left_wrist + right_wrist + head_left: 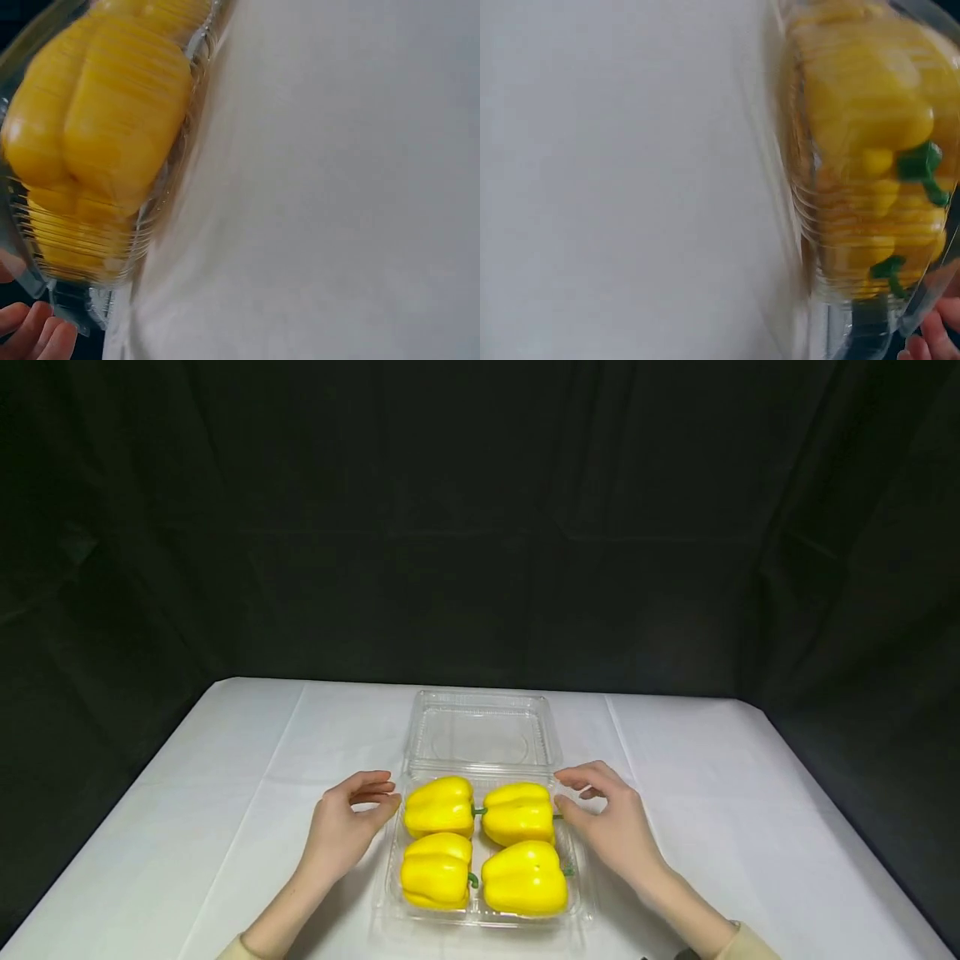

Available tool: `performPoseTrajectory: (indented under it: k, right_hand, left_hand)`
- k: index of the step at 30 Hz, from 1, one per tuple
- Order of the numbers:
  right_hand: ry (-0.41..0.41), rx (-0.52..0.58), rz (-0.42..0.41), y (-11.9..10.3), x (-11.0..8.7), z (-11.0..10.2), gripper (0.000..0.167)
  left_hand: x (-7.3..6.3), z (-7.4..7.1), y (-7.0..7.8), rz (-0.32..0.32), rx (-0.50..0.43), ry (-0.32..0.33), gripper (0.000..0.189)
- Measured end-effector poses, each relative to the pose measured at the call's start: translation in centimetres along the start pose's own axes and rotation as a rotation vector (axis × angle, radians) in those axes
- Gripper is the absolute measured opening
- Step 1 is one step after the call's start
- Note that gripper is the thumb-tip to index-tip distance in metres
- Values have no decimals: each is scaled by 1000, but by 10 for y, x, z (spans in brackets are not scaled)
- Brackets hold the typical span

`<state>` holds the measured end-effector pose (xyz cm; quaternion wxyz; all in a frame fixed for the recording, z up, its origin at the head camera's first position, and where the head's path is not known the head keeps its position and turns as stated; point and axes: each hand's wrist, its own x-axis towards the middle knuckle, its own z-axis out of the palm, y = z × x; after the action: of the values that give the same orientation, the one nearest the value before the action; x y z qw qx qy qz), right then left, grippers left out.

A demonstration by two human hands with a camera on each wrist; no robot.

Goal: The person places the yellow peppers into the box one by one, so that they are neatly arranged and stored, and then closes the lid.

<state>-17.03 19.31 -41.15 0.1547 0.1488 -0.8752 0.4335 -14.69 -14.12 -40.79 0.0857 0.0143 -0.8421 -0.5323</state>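
Observation:
A clear plastic clamshell container (392, 868) lies with its lid (480, 735) swung back, away from me. Several yellow bell peppers with green stems fill its base in two rows, among them a back left one (438, 807) and a front right one (525, 878). My left hand (345, 827) is beside the base's back left corner, fingers loosely bent. Across from it, my right hand (611, 822) is at the back right corner in a similar pose. Whether either hand's fingertips touch the plastic, I cannot tell. Both wrist views show peppers (112, 112) (870, 90) through ribbed clear walls.
A white cloth (225, 810) covers the table under the container and on both sides of it. Black curtains (480, 527) hang behind the table and at its sides. A small dark object (686, 954) shows at the bottom edge near the right sleeve.

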Motion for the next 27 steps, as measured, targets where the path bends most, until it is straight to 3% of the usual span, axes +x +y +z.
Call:
performPoseTrajectory:
  k: [4,8,11,17,22,27]
  right_hand:
    - [-17,111,129,13,7,1,41]
    - [-53,302,297,23,10,1,51]
    - [-69,431,357,30,13,2,54]
    - [-83,611,397,42,17,11,55]
    - [-89,703,368,44,15,16,57]
    - [-94,729,352,42,14,19,59]
  left_hand:
    - [8,8,-2,-26,-95,-38,39]
    - [15,15,-5,-90,-285,-104,46]
    - [22,20,-9,-159,-421,-148,53]
    - [33,26,-21,-284,-738,-215,62]
    - [33,26,-29,-298,-937,-252,67]
    - [32,23,-32,-289,-1030,-268,66]
